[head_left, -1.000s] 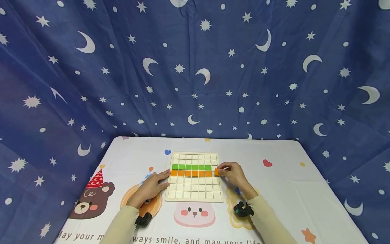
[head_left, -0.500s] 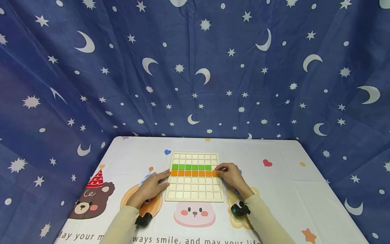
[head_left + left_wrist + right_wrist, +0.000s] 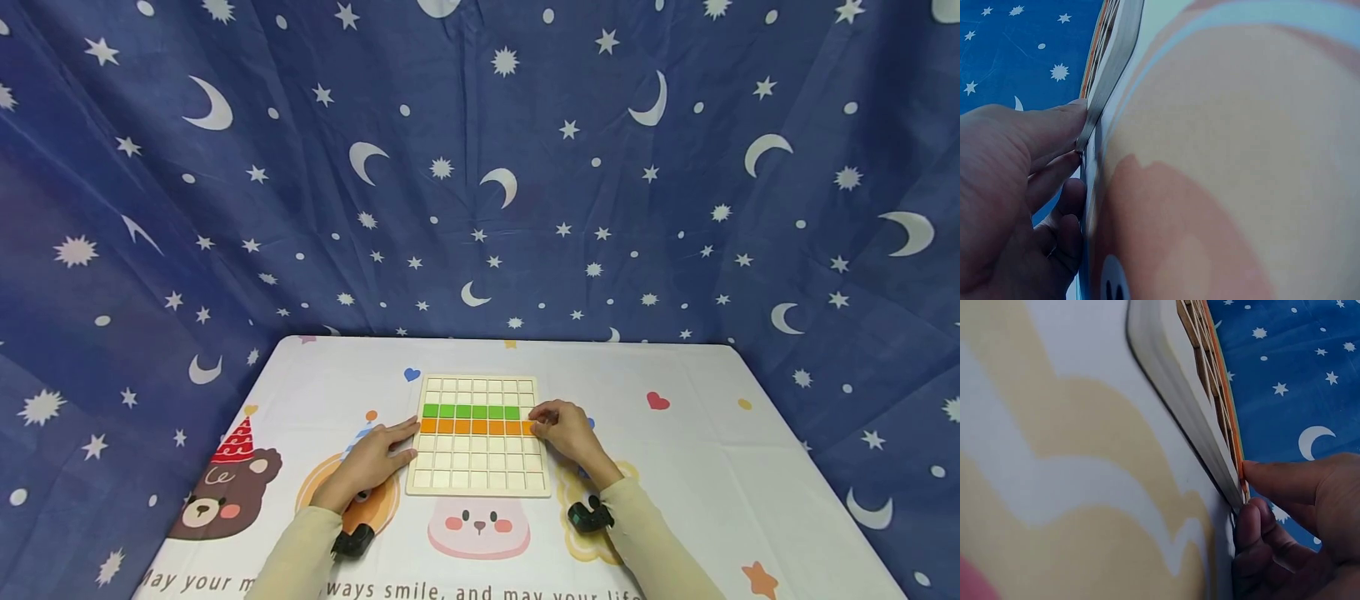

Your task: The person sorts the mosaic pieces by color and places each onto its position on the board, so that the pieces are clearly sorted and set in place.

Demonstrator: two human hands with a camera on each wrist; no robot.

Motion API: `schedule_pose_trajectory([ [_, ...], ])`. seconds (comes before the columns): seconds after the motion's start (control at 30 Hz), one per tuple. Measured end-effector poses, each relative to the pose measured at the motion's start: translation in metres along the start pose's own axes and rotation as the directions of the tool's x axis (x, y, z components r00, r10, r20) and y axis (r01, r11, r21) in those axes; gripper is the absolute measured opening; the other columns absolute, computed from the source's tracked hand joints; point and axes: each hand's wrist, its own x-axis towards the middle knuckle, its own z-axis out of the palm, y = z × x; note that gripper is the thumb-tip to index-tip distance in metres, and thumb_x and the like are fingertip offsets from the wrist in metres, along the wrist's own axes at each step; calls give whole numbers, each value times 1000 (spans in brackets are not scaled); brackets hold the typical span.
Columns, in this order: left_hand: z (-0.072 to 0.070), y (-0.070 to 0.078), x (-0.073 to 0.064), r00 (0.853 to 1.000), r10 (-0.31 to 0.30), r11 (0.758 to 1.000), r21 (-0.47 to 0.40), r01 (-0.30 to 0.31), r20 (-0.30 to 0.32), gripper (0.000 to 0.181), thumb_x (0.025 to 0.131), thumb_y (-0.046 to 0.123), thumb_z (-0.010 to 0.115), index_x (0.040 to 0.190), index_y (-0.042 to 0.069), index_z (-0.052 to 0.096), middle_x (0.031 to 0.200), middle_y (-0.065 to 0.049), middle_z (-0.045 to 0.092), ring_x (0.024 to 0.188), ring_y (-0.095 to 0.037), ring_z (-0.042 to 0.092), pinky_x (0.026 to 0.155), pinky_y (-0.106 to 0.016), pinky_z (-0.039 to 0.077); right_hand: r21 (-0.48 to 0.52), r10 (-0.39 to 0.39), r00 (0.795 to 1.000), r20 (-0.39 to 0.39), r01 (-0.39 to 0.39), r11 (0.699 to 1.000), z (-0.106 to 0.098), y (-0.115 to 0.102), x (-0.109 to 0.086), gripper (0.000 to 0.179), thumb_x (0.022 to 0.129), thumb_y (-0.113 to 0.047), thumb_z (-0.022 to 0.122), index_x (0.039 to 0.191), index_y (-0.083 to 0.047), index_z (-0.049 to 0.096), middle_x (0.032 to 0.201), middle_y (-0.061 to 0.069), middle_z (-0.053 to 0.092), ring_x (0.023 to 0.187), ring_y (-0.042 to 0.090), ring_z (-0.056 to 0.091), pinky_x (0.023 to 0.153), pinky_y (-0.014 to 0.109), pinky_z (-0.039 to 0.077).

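A pale wooden grid board (image 3: 480,487) lies on the table with a row of green square tiles (image 3: 472,412) and, just below it, a row of orange square tiles (image 3: 471,427). My left hand (image 3: 375,458) rests at the board's left edge, its fingers extended and touching the rim. At the right end of the orange row, my right hand (image 3: 566,429) has its fingertips on an orange tile (image 3: 528,428), which they partly cover. In the right wrist view, the thumb (image 3: 1285,478) is against orange at the board's rim, with the other fingers curled beside the edge.
A white cloth (image 3: 675,467) printed with cartoon animals, hearts and lettering covers the table. Behind hangs a dark blue curtain (image 3: 480,167) with moons and stars. Dark wrist cameras (image 3: 352,542) are strapped at both cuffs.
My right hand has moved left from beside the board and brought the orange tile into the right end of the orange row. The left hand stays in place.
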Motion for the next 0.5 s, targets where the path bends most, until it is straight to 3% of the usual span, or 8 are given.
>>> schedule_pose_trajectory([
  [0.17, 0, 0, 2, 1000, -1, 1000, 13, 1, 2, 52, 95, 29, 65, 143, 15, 52, 155, 0, 44, 134, -37, 47, 107, -52, 41, 15, -4, 1000, 6, 4, 1000, -1, 2, 0, 13, 82, -10, 78, 93, -15, 74, 81, -1, 66, 69, 12, 53, 62, 24, 43],
  [0.5, -1, 0, -3, 1000, 1, 1000, 6, -1, 1, 51, 94, 27, 66, 142, 13, 54, 153, -1, 45, 136, -40, 46, 108, -54, 39, 56, 31, 999, 11, -31, 998, -8, 6, -10, 14, 86, -16, 75, 99, -16, 73, 96, 1, 70, 78, 12, 58, 68, 27, 48],
])
